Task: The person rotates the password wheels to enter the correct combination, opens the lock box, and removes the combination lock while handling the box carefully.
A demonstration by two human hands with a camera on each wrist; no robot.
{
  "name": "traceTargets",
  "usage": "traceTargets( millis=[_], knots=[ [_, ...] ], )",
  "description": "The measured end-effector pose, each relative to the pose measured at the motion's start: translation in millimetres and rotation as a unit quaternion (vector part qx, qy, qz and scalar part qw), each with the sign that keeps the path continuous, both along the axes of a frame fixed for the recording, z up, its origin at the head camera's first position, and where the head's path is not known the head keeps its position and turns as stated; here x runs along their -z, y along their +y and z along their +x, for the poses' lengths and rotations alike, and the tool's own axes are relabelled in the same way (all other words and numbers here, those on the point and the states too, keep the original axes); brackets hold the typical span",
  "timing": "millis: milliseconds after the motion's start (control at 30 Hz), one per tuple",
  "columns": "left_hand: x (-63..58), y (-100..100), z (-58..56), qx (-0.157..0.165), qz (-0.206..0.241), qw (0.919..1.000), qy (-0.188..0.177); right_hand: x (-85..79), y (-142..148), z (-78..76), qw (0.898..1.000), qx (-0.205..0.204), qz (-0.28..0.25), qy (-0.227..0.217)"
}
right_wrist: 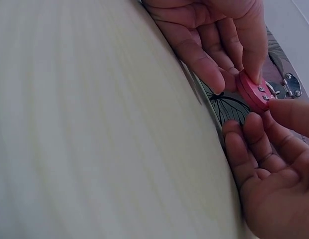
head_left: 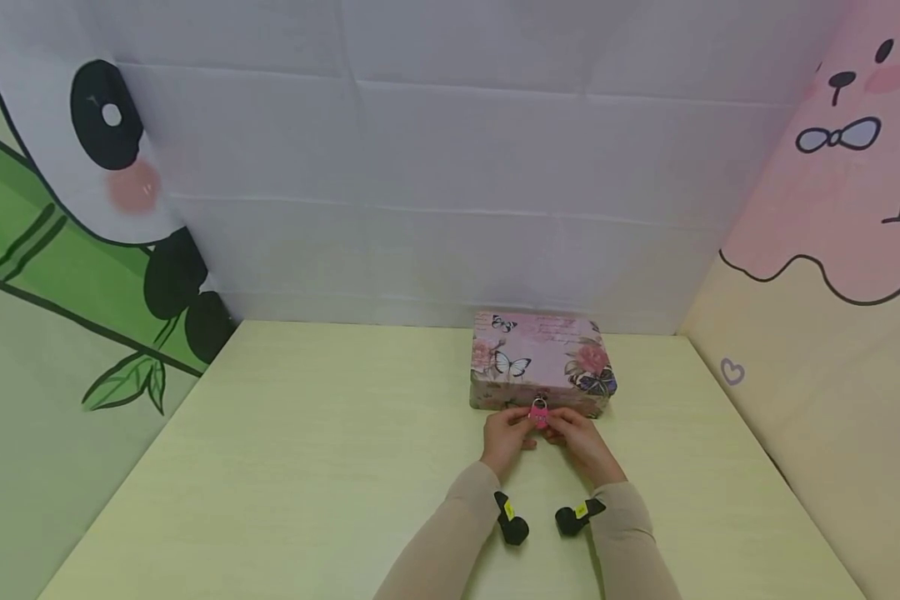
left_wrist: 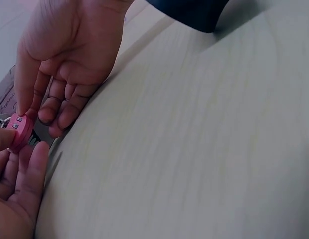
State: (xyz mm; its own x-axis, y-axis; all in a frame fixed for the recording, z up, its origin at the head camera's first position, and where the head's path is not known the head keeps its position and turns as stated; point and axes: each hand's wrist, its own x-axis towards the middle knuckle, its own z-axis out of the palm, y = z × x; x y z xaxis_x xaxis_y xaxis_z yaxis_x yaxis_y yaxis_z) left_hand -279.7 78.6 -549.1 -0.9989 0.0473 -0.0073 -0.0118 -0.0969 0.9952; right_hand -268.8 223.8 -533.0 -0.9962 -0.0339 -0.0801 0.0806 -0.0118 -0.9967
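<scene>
A pink combination padlock sits at the front of a floral box with butterflies on it. The lock's metal shackle meets the box's metal clasp; whether it is fastened cannot be made out. My left hand pinches the padlock from the left side, thumb on its face. From the other side my right hand pinches it too. Small number dials show on the padlock in the right wrist view, between both thumbs. The other fingers are loosely bent below it.
The box stands near the back edge of the pale wooden table, close to a white backdrop. Panels with cartoon drawings rise at left and right. Black wrist cameras are strapped over beige sleeves.
</scene>
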Motion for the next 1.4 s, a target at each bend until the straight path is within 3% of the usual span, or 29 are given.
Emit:
traceTargets(
  millis=[467, 667, 1100, 1400],
  knots=[
    [-1.3, 2.6, -1.6, -0.019, -0.008, 0.9998, -0.008, -0.3, 2.0, -1.4, 1.0, -0.012, 0.008, -0.003],
    [-0.7, 0.5, -2.8, -0.009, -0.004, 0.9999, -0.012, -0.7, 3.2, -1.9, 1.0, -0.02, 0.001, -0.005],
    [-1.7, -2.9, -2.2, 0.01, 0.049, 0.9984, -0.026, 1.4, -0.4, -1.9, 1.0, 0.006, 0.016, 0.001],
    [1.8, -3.2, -1.6, 0.02, 0.053, 0.9984, -0.005, 0.9, -0.3, -0.6, 1.0, 0.012, 0.013, 0.001]
  ],
)
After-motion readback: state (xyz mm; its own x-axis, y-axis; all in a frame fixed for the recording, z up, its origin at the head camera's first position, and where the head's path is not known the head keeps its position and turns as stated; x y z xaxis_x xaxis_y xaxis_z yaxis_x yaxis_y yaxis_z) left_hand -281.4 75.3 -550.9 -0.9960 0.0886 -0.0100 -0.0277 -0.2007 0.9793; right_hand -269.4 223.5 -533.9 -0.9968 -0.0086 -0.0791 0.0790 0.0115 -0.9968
